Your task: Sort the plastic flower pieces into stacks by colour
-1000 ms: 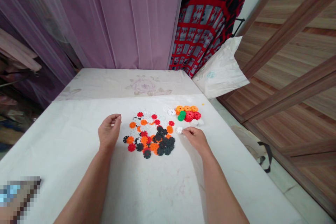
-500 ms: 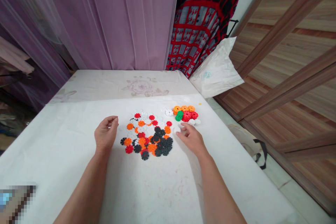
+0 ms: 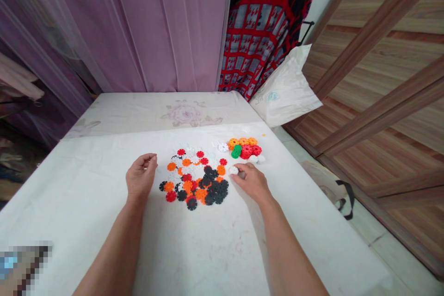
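Between the thumb and fingers of my right hand [image 3: 251, 181] is a white notched plastic disc [image 3: 233, 170], held just right of the loose pile. My left hand [image 3: 141, 176] stays left of that pile, its fingers curled in toward the thumb; whatever they may hold is hidden. Spread between both hands lie interlocking snowflake discs: black discs [image 3: 219, 192] bunched at the near right, orange discs [image 3: 171, 166], red discs [image 3: 171, 196] and white discs [image 3: 189, 171]. Beyond my right hand, grouped discs sit by colour: orange-yellow [image 3: 243, 142], green [image 3: 236, 151], red [image 3: 247, 151] and white [image 3: 254, 159].
A white cloth [image 3: 86, 185] covers the table, with a flowered cover [image 3: 138, 108] at its far end. At the far right edge leans a white bag [image 3: 287, 95]. Wooden doors [image 3: 374, 78] stand on the right, and a pixelated object [image 3: 21, 266] lies at the near left.
A white disc now shows in my right hand's fingertips, which looked apart before. That hand has shifted very slightly; my left hand keeps its pose.
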A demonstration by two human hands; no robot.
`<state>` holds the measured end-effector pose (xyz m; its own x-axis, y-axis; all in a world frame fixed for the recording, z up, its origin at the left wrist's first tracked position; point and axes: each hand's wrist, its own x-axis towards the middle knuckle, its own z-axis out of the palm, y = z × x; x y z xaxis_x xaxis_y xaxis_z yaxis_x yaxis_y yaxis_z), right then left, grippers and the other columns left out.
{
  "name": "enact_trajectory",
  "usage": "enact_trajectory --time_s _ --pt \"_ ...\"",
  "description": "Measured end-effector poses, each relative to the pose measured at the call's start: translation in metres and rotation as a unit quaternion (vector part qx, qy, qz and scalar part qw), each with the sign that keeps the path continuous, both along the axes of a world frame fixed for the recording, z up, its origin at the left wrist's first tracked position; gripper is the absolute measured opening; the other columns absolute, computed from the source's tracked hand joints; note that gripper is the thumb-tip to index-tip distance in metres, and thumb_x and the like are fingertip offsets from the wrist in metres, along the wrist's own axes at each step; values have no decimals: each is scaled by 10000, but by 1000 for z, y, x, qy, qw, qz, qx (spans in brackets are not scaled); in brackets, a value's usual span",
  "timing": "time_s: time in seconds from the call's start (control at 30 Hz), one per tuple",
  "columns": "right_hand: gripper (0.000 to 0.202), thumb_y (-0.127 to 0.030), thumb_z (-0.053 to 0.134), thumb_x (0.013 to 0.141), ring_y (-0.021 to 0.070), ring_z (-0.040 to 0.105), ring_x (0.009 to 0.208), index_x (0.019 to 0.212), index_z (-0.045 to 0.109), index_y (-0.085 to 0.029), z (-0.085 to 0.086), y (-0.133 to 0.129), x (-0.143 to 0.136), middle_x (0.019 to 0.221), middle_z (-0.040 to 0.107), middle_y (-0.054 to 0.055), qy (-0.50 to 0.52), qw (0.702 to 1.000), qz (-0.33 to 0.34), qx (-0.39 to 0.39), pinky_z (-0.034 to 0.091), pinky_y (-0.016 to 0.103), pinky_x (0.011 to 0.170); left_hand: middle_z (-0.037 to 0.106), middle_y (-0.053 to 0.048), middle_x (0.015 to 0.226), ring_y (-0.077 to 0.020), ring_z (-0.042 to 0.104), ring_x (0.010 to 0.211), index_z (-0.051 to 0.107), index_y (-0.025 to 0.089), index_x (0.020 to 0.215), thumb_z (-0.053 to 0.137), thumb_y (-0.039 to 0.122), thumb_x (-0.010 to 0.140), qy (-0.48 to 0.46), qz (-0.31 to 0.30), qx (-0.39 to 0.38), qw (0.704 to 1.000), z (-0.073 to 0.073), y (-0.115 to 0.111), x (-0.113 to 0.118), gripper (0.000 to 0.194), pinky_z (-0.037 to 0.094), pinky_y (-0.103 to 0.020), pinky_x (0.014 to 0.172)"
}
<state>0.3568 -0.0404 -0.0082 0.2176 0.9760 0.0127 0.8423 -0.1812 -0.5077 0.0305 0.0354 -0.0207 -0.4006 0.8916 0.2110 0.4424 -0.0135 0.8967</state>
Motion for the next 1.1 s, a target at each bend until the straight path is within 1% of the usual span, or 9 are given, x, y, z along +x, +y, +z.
enact_trajectory --time_s 0.1,0.23,0.33,0.47,0.57,0.7,0.8,0.97,1.1 --pt "280 -369 640 789 122 569 687 1045 712 -280 -3 -1 1 940 628 0 4 1000 -1 12 425 268 697 695 -9 696 -163 668 661 706 201 893 599 472 736 -1 0 4 1000 -1 0 0 331 554 -291 703" --pt "305 -378 649 785 118 550 674 1067 702 -276 -4 -1 1 948 626 -1 -2 1000 1 15 414 269 686 699 -11 713 -162 671 673 704 199 908 603 479 742 0 -6 5 1000 -5 1 -2 341 555 -293 725" --pt "302 -371 672 770 123 557 693 1055 701 -277 -3 -1 -1 946 625 -1 -11 1000 -1 14 405 265 683 701 -15 720 -165 674 676 703 201 909 604 479 743 1 -8 5 1000 -5 1 -2 339 555 -295 724" --pt "209 -347 668 775 137 573 742 966 713 -275 -2 -1 -4 910 623 -3 -28 999 -4 24 385 258 673 699 -13 705 -165 672 662 702 206 903 602 477 743 0 -9 3 1000 -4 2 -2 331 555 -285 680" --pt "199 -351 659 788 145 571 764 964 705 -272 -2 0 -5 905 627 -2 -46 999 -15 23 367 256 666 695 -10 701 -160 672 663 700 203 907 600 480 745 -5 -12 2 1000 -6 3 -2 336 547 -270 657" --pt "204 -363 644 809 154 578 793 978 691 -259 -3 1 -5 928 628 5 -65 998 -12 12 355 256 665 696 -9 719 -152 671 670 695 201 926 598 483 753 -8 -17 4 1000 -11 4 -4 344 540 -261 667" --pt "201 -351 637 816 152 579 784 983 685 -251 -4 2 -6 928 628 8 -76 997 -8 14 348 256 657 695 -8 716 -151 668 667 695 205 928 598 478 757 -5 -18 2 1000 -15 5 -5 337 534 -261 667" --pt "133 -327 643 796 148 574 753 888 683 -240 -3 2 -7 876 631 3 -83 996 -14 17 342 253 645 686 -1 696 -148 666 665 695 204 938 595 479 765 -3 -20 0 1000 -18 7 -6 339 522 -251 658" --pt "127 -325 649 784 153 583 772 875 674 -240 -7 4 -8 869 639 4 -85 996 -17 34 355 252 655 687 -3 696 -154 665 662 696 205 940 591 492 768 3 -22 -2 1000 -20 7 -7 351 522 -258 665"
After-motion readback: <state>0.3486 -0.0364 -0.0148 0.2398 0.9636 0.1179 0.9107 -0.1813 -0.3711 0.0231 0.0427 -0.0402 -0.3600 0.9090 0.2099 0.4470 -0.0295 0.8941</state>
